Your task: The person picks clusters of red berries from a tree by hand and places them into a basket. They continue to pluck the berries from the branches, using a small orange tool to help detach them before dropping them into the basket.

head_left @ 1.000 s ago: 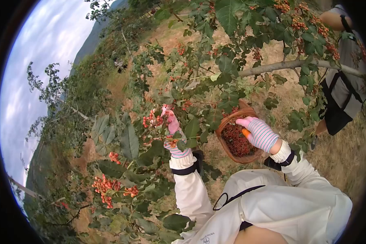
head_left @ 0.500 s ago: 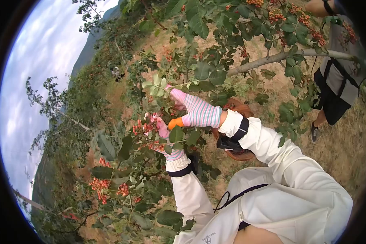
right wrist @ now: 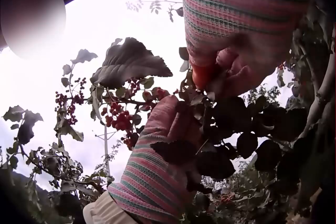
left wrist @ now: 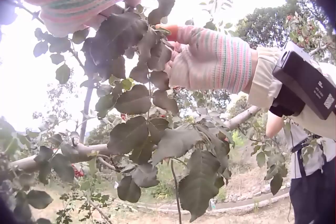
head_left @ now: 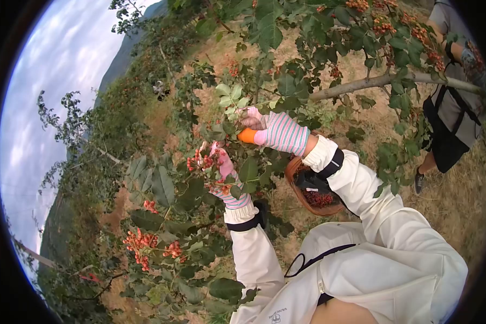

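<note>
Left hand (head_left: 224,175) curled round a leafy twig (head_left: 237,186), gripping it just beside a red berry cluster (head_left: 202,159); right hand (head_left: 272,132) higher up, fingers (head_left: 252,120) pinched closed on a sprig (head_left: 229,100) among the leaves. Likely trouble: yanking hard, so stripping leaves with the fruit, scattering berries onto the dry grass (head_left: 459,205), or catching the striped gloves on the branch. Woven basket (head_left: 302,178), part filled with red berries, at the waist under the right forearm, so easily knocked or tipped.
</note>
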Tool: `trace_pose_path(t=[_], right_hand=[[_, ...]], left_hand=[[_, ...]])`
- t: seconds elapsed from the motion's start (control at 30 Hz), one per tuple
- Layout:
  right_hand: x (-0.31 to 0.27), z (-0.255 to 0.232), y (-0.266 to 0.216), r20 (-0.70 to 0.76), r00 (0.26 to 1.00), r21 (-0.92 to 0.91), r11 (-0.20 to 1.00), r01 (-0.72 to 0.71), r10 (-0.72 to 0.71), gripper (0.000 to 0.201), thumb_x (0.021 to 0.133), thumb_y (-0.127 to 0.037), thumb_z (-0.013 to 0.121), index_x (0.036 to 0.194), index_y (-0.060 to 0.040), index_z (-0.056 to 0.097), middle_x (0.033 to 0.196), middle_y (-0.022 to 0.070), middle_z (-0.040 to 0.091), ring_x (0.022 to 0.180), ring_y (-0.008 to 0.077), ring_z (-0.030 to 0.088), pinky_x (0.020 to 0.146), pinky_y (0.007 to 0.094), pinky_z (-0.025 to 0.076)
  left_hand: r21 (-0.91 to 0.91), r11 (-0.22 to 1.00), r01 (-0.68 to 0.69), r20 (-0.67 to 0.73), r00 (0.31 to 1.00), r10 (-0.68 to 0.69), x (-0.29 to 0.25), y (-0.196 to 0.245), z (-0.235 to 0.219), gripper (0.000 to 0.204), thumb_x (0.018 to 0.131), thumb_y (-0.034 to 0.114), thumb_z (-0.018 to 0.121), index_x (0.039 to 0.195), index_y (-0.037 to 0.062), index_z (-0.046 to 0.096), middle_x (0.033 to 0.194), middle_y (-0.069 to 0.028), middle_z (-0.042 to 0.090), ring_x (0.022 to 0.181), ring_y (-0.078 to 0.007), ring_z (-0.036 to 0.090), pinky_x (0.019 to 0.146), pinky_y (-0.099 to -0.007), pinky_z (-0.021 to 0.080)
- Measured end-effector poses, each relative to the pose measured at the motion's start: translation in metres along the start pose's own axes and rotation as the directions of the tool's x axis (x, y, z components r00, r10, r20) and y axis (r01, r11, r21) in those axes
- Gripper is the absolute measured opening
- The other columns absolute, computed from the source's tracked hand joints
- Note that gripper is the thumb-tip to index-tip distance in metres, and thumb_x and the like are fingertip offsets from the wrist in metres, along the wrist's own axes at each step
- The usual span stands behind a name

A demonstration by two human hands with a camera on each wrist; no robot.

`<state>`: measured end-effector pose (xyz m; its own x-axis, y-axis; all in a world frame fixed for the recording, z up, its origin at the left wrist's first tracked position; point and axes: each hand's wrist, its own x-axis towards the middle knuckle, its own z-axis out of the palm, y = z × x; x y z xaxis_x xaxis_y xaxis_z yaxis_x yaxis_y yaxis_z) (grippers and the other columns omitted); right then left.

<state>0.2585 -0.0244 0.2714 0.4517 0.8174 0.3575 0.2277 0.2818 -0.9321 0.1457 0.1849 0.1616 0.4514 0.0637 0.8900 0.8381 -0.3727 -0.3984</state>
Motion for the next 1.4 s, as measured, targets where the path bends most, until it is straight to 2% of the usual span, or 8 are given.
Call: trace_pose_path(t=[0.07,0.13,0.27,0.37,0.53,0.77,0.93,1.4], right_hand=[[0.004,-0.002,0.003,0.011,1.000,-0.013,1.000,-0.021,0.021,0.060,0.078,-0.024,0.058,0.131,-0.0022,0.040,0.119,0.0094,0.056,0.096,0.0159,0.057,0.079,0.0270,0.047],[0.007,0.000,0.012,0.021,0.999,-0.027,0.999,-0.040,0.041,0.060,0.078,-0.023,0.057,0.131,-0.0017,0.040,0.115,0.0099,0.058,0.091,0.0163,0.060,0.077,0.0279,0.048],[-0.002,0.022,-0.008,-0.274,0.928,-0.451,0.886,0.106,-0.251,0.049,0.079,-0.023,0.055,0.123,-0.0017,0.047,0.089,0.0130,0.063,0.068,0.0248,0.061,0.063,0.0357,0.048],[0.016,0.000,0.042,-0.386,0.691,-0.735,0.656,0.170,-0.611,0.024,0.078,-0.021,0.056,0.091,-0.0011,0.060,0.074,0.0181,0.061,0.066,0.0348,0.056,0.060,0.0405,0.046],[-0.060,-0.004,-0.007,-0.433,0.886,-0.157,0.982,0.104,-0.163,0.035,0.076,-0.007,0.059,0.111,-0.0048,0.058,0.086,0.0155,0.063,0.071,0.0222,0.061,0.066,0.0306,0.048],[-0.135,-0.011,0.020,-0.170,0.985,-0.841,0.518,-0.156,0.022,0.040,0.073,-0.013,0.065,0.111,-0.0078,0.053,0.102,0.0146,0.055,0.094,0.0335,0.054,0.079,0.0402,0.045],[-0.041,0.010,-0.063,0.205,0.792,-0.632,0.540,0.556,-0.575,0.051,0.067,0.002,0.060,0.116,-0.0099,0.051,0.112,0.0111,0.054,0.105,0.0309,0.052,0.087,0.0375,0.045],[0.028,0.005,-0.061,0.420,0.703,-0.735,0.239,0.634,-0.574,0.074,0.066,0.003,0.064,0.132,-0.0190,0.038,0.080,0.0109,0.058,0.081,0.0314,0.057,0.069,0.0398,0.048]], left_hand=[[-0.137,0.990,0.035,-0.084,0.995,-0.047,0.009,0.003,-0.003,0.054,0.096,0.035,0.033,0.142,0.0103,0.020,0.141,-0.0042,0.030,0.125,-0.0143,0.035,0.100,-0.0279,0.034],[-0.776,-0.505,0.377,0.506,0.851,-0.141,0.024,0.003,-0.032,0.055,0.095,0.037,0.034,0.141,0.0101,0.022,0.140,-0.0060,0.031,0.126,-0.0153,0.035,0.102,-0.0288,0.033],[-0.263,-0.957,0.124,0.320,0.947,0.035,0.002,0.009,-0.019,0.056,0.095,0.038,0.034,0.141,0.0073,0.022,0.140,-0.0077,0.030,0.127,-0.0174,0.033,0.103,-0.0293,0.032],[0.252,-0.968,0.005,0.226,0.972,0.064,-0.011,0.010,-0.012,0.057,0.095,0.037,0.034,0.140,0.0051,0.022,0.140,-0.0095,0.030,0.127,-0.0196,0.033,0.103,-0.0307,0.032],[0.280,-0.958,-0.061,0.537,0.837,0.104,0.003,0.011,-0.018,0.054,0.095,0.034,0.035,0.138,0.0030,0.025,0.138,-0.0123,0.033,0.121,-0.0233,0.039,0.101,-0.0359,0.034],[0.507,-0.825,-0.251,0.618,0.773,0.145,0.004,0.025,-0.004,0.051,0.095,0.029,0.037,0.136,0.0001,0.028,0.135,-0.0162,0.037,0.113,-0.0285,0.048,0.098,-0.0432,0.038],[0.624,-0.477,-0.619,0.767,0.602,0.221,-0.003,0.052,0.016,0.049,0.095,0.026,0.038,0.134,-0.0020,0.031,0.134,-0.0191,0.039,0.107,-0.0323,0.054,0.096,-0.0485,0.040],[0.000,-1.000,0.001,0.487,0.873,0.001,0.026,0.011,-0.021,0.058,0.093,0.041,0.032,0.138,0.0060,0.023,0.137,-0.0102,0.030,0.126,-0.0182,0.033,0.106,-0.0312,0.026]])
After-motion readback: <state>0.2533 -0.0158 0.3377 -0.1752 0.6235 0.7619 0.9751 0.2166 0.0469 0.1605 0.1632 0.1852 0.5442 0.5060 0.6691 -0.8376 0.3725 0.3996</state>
